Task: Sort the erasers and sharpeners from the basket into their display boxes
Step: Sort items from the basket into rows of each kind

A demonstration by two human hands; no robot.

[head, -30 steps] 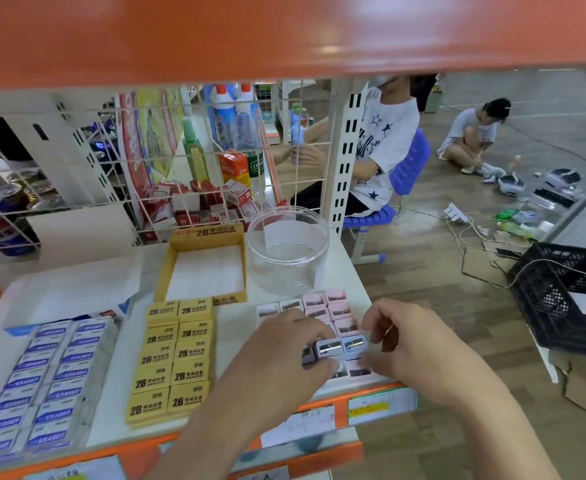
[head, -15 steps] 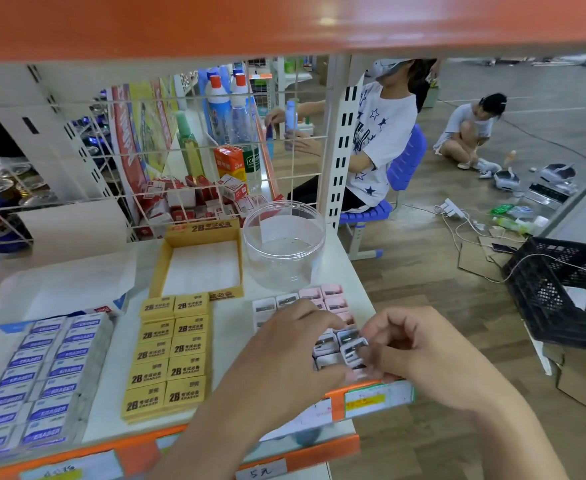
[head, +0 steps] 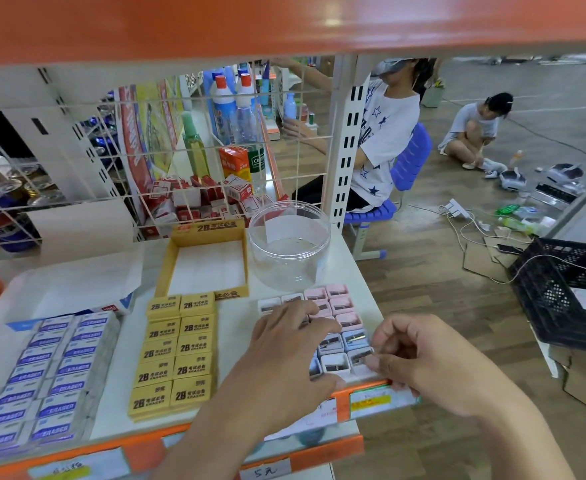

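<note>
Left hand (head: pixel 284 358) flat over sharpeners (head: pixel 334 362), hiding some. Right hand (head: pixel 419 368) curled at their right edge, grasp unclear. Jar (head: pixel 289 251) behind, yellow erasers (head: pixel 177 351) left.

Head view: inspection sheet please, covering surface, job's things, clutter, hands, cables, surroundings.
Surface: white shelf, orange price rail in front.
Job's things: yellow erasers and blue erasers in blocks; sharpeners in rows, right; yellow display box and clear tub look empty.
Clutter: red-white cartons and bottles behind the shelf.
Hands: left hand lies flat on the sharpeners; right hand curled at their near row, grip unclear.
Cables: white leads and power strip on the floor.
Surroundings: black crate; a seated person on a blue chair; a second person on the floor.
</note>
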